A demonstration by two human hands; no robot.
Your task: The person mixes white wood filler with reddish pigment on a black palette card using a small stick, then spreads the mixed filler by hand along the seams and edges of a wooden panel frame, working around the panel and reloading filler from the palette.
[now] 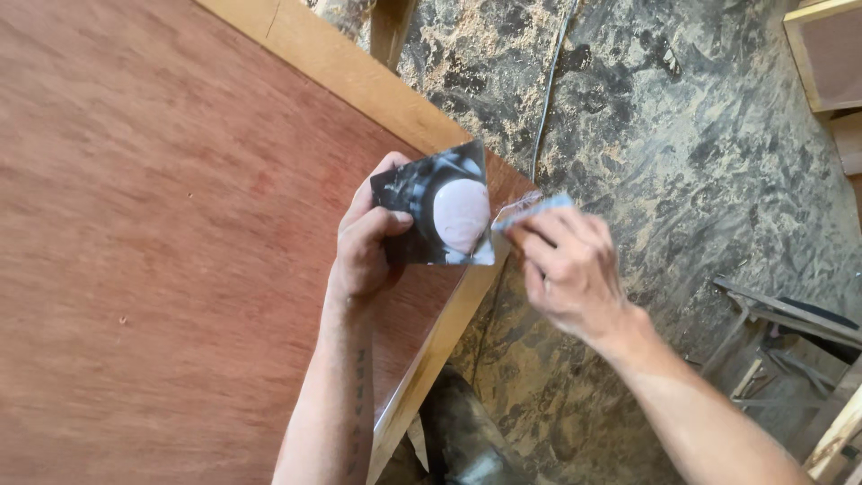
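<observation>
Packet (pixel 440 208) sits above the corner of the reddish plywood panel (pixel 180 242), a glossy dark square pouch with a pale pinkish round shape on its face. Head view: my left hand (pixel 368 242) clamps the packet's left edge, thumb across the front and fingers behind. My right hand (pixel 566 265) pinches a thin, pale blue torn strip (pixel 534 211) at the packet's upper right corner, fingers closed tight on it. To open it cleanly, I judge the left grip should stay firm and close to the tear line, while the right pulls steadily along the edge, not outward, so the contents do not spill. The panel is smooth veneer with a fine grain, bordered by a lighter timber edge (pixel 359 81). Below lies a dark mottled floor (pixel 664 135) scattered with sawdust; a thin cable (pixel 548 90) runs across it.
</observation>
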